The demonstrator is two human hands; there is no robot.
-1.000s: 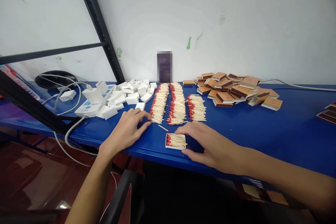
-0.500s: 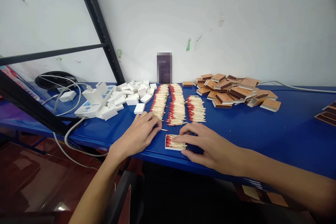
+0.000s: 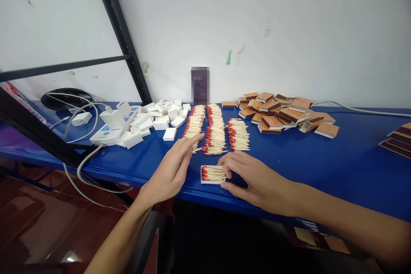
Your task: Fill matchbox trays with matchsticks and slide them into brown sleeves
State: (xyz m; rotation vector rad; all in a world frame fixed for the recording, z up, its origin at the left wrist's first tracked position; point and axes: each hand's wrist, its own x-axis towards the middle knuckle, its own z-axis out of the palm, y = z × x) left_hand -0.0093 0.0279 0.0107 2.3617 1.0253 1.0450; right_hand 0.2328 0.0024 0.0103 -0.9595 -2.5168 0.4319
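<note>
My left hand (image 3: 173, 169) has its index finger stretched out over the near end of the left row of matches (image 3: 196, 122); nothing shows in its grasp. Red-headed matches fill a small white matchbox tray (image 3: 212, 183) near the table's front edge, heads pointing left. The tray's right end is between the thumb and curled fingers of my right hand (image 3: 252, 177). Behind the tray lie a middle row of matches (image 3: 215, 128) and a shorter right row (image 3: 238, 135). The fingertips of my right hand partly hide the tray's right end.
White empty-looking trays (image 3: 157, 115) are heaped at the left, beside a power strip (image 3: 107, 134) with plugs and cables. Brown matchbox sleeves (image 3: 279, 111) form a pile at the back right, with more sleeves (image 3: 398, 141) at the far right. A black shelf frame (image 3: 122, 30) rises at the left.
My left hand has left the single match near the tray, and its index finger now extends forward. My right index finger has drawn back from atop the matches to the tray's right end.
</note>
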